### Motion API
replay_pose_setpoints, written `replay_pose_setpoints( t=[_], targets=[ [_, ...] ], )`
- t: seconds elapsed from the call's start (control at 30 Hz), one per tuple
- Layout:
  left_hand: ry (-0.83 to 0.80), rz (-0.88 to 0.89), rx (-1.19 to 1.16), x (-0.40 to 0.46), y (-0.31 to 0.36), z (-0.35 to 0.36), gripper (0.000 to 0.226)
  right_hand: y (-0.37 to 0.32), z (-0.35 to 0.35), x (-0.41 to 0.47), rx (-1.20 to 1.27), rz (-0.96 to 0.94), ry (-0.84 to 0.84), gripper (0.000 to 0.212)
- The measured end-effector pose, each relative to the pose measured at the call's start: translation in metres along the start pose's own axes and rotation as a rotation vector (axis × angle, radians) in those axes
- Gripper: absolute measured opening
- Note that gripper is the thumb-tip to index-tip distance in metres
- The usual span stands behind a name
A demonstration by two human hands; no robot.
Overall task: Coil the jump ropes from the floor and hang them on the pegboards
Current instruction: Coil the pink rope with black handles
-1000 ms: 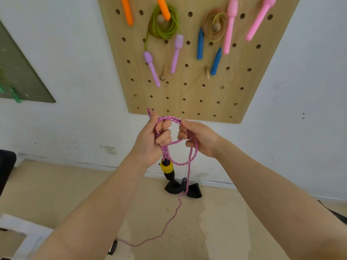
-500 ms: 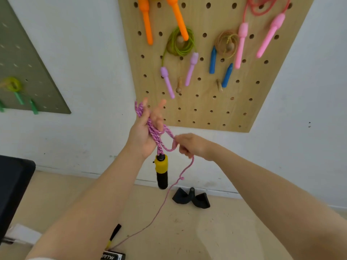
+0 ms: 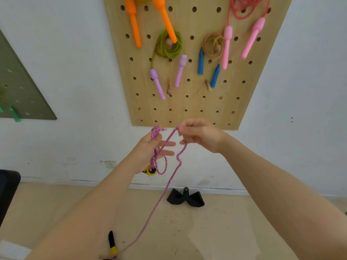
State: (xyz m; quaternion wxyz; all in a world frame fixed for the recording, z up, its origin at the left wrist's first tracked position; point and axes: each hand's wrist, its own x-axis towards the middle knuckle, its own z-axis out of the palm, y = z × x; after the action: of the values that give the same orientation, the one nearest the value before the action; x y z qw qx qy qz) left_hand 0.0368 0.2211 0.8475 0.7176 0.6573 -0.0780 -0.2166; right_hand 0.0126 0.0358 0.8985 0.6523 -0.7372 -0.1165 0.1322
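A pink braided jump rope [image 3: 159,199] is partly coiled over my left hand [image 3: 150,147]. The thumb holds the coils against the hand while the fingers point straight out to the right. One yellow-and-black handle [image 3: 150,170] hangs just under that hand, half hidden by my wrist. My right hand [image 3: 201,136] pinches a raised bend of the rope just right of the coils. From there the rope trails down to the other handle [image 3: 112,243] on the floor. The wooden pegboard [image 3: 187,106] is straight ahead, with bare wooden pegs [image 3: 169,88] in its lower rows.
Orange, green, purple, blue and pink ropes hang on the wooden board. A grey-green pegboard [image 3: 22,91] is on the wall at left. A black object [image 3: 185,198] lies at the wall's foot, and a dark object [image 3: 7,188] is at the left edge.
My right hand has lifted a new length of rope up and to the right. My left fingers turned from pointing up to pointing right, and the hanging handle swung behind my wrist.
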Motion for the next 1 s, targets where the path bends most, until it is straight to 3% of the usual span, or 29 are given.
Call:
replay_pose_setpoints(
  t=[0.1,0.23,0.37,0.43,0.53,0.67,0.77,0.83,0.9,1.0],
  targets=[
    [-0.164,-0.044,0.014,-0.006,0.009,0.023,0.032,0.004,-0.020,-0.005,0.121,-0.045,0.215,0.027],
    [-0.381,-0.136,-0.165,-0.015,0.024,0.055,0.041,0.014,-0.044,-0.016,-0.081,-0.029,0.501,0.022],
    [-0.392,-0.147,-0.352,-0.011,0.021,0.087,0.036,0.029,-0.077,-0.043,-0.336,-0.065,0.622,0.044],
    [-0.358,-0.158,-0.443,-0.009,0.013,0.106,0.037,0.039,-0.097,-0.060,-0.487,-0.045,0.634,0.045],
    [-0.295,-0.140,-0.555,-0.008,0.000,0.139,0.038,0.060,-0.124,-0.086,-0.607,0.074,0.605,0.039],
    [-0.205,-0.039,-0.826,-0.010,-0.009,0.176,0.040,0.081,-0.144,-0.119,-0.068,0.255,0.556,0.039],
    [-0.060,0.086,-0.968,-0.007,-0.017,0.192,0.052,0.090,-0.152,-0.141,-0.106,0.427,0.437,0.040],
    [0.029,0.148,-0.971,-0.004,-0.023,0.196,0.051,0.092,-0.153,-0.151,-0.217,0.458,0.256,0.037],
    [0.130,0.175,-0.914,-0.007,-0.030,0.194,0.047,0.088,-0.147,-0.153,-0.146,0.444,0.103,0.032],
    [0.204,0.163,-0.824,-0.018,-0.041,0.191,0.043,0.080,-0.134,-0.145,-0.051,0.457,0.049,0.039]
  ],
)
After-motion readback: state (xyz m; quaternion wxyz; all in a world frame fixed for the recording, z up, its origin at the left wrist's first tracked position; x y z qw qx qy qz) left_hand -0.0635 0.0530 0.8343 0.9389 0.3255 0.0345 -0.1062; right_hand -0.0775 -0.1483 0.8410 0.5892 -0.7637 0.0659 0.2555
